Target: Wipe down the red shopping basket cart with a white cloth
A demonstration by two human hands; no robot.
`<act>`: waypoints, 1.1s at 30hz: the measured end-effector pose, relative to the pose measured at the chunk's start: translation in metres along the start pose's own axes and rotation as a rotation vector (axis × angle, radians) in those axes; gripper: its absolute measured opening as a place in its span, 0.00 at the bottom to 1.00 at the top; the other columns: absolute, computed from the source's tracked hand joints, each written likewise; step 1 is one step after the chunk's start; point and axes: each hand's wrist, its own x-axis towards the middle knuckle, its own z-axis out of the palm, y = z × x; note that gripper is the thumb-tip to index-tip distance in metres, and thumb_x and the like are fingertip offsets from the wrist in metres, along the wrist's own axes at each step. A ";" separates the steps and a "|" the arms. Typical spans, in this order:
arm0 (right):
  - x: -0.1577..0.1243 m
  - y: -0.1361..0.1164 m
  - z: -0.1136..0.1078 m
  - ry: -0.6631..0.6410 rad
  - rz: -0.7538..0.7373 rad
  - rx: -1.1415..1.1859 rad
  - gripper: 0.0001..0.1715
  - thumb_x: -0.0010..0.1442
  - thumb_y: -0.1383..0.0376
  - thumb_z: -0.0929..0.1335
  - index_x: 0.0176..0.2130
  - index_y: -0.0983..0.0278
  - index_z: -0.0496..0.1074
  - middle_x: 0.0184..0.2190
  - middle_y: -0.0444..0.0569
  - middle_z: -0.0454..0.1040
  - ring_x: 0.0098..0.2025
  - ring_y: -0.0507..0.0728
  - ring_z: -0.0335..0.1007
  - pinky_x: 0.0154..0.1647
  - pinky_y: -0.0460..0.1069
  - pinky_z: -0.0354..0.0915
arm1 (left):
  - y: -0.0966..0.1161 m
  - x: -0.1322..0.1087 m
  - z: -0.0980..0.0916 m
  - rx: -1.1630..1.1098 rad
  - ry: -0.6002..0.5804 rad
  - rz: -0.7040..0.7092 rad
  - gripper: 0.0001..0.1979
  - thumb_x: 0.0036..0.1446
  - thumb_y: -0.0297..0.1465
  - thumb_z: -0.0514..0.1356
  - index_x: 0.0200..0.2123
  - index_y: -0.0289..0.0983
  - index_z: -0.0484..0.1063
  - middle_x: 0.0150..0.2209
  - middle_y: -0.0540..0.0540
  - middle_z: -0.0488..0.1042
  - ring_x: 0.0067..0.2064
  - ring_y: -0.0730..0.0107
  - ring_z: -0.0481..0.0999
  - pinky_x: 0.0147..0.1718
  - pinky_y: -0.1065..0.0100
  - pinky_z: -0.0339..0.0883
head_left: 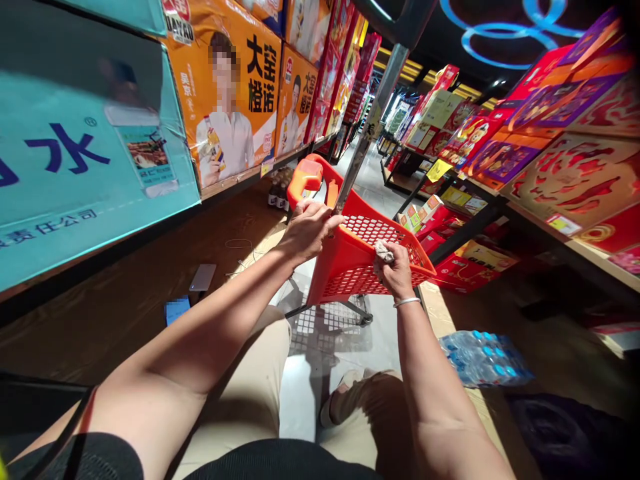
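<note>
A red-orange plastic shopping cart (360, 270) with a perforated basket stands in front of me, tilted in view. My left hand (307, 230) is closed at the cart's near left corner, beside its looped orange handle (307, 175). Right by those fingers, a scuffed metal pole (367, 133) slants up to a dark top part; its lower end is partly hidden. A crumpled greyish cloth (384, 252) is bunched in my right hand (397, 270), pressed at the basket's near rim. The right wrist wears a pale bangle.
Stacked orange drink cartons (235, 100) and a turquoise water carton (90, 153) line the left shelf. Red and gold gift boxes (575, 173) fill the right shelf. A pack of water bottles (485, 359) lies low at right. A phone-like device (203, 277) lies low at left.
</note>
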 end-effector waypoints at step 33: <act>-0.131 -0.058 0.118 -0.103 -0.052 -0.122 0.28 0.53 0.74 0.64 0.51 0.54 0.70 0.53 0.51 0.64 0.52 0.65 0.59 0.56 0.65 0.66 | -0.004 -0.011 -0.007 0.002 0.005 -0.024 0.12 0.66 0.25 0.48 0.45 0.42 0.69 0.55 0.43 0.74 0.63 0.60 0.63 0.70 0.50 0.38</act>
